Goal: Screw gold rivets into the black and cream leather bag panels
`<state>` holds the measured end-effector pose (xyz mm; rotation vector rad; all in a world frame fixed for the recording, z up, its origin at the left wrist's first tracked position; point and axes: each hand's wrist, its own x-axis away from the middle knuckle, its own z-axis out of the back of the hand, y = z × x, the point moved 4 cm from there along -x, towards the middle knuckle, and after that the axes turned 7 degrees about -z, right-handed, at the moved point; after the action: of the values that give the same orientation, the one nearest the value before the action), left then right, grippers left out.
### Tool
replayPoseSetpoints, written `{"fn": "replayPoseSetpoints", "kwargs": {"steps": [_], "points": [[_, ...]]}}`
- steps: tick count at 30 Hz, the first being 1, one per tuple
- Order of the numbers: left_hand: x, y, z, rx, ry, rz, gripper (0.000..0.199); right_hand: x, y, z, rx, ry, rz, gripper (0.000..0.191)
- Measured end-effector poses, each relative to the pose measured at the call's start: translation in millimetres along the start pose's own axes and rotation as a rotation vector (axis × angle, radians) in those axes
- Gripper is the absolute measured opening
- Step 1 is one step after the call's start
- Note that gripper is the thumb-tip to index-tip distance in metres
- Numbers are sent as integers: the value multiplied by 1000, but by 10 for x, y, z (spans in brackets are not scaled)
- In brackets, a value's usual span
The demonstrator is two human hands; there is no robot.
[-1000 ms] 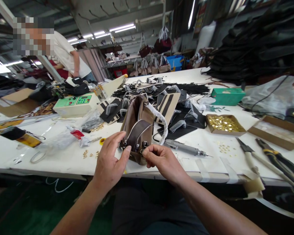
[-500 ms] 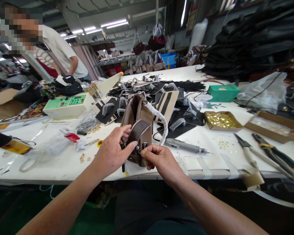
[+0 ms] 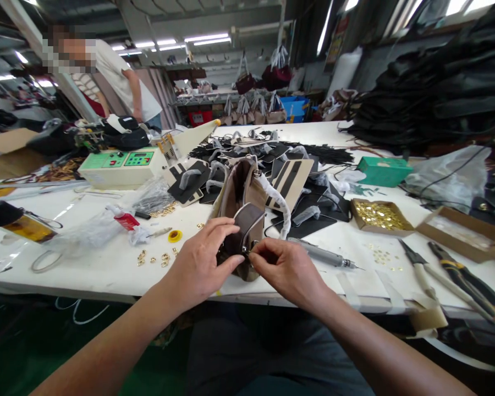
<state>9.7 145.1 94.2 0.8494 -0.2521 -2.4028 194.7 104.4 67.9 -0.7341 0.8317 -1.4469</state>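
Note:
A brown handbag point(image 3: 256, 203) stands on the white table in front of me, its top open and its handle point(image 3: 277, 197) wrapped in white. A zipped end flap point(image 3: 248, 219) bulges toward me. My left hand point(image 3: 204, 258) holds the bag's left side, fingers on the flap and thumb by the zip's lower end. My right hand point(image 3: 286, 267) pinches at a small metal part beside the zip end; the fingertips hide most of that part.
Behind the bag lie black and beige panels point(image 3: 289, 181). To the right are a grey electric screwdriver point(image 3: 324, 253), a box of gold pieces point(image 3: 380, 215), cutters point(image 3: 421, 269) and pliers point(image 3: 462, 269). A control machine point(image 3: 121, 168) stands left; a person point(image 3: 127, 82) is beyond.
The view has shifted, so the table's contents appear farther right. Both hands remain at the zip end of the bag, and my right fingers have drawn in closer to my left thumb.

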Motion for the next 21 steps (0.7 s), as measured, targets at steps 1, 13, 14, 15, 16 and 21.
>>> {"fn": "replayPoseSetpoints", "kwargs": {"steps": [1, 13, 14, 15, 16, 21], "points": [[50, 24, -29, -8, 36, -3, 43, -32, -32, 39, 103, -7, 39, 17], [396, 47, -416, -49, 346, 23, 42, -369, -425, 199, 689, -257, 377, 13], [402, 43, -440, -47, 351, 31, 41, -377, -451, 207, 729, -264, 386, 13], [405, 42, -460, -43, 356, 40, 39, -386, -478, 212, 774, -267, 397, 14], [407, 43, -475, -39, 360, 49, 38, -393, -504, 214, 822, -271, 412, 14], [395, 70, -506, 7, 350, 91, 38, -428, -641, 159, 977, -286, 518, 19]]}}
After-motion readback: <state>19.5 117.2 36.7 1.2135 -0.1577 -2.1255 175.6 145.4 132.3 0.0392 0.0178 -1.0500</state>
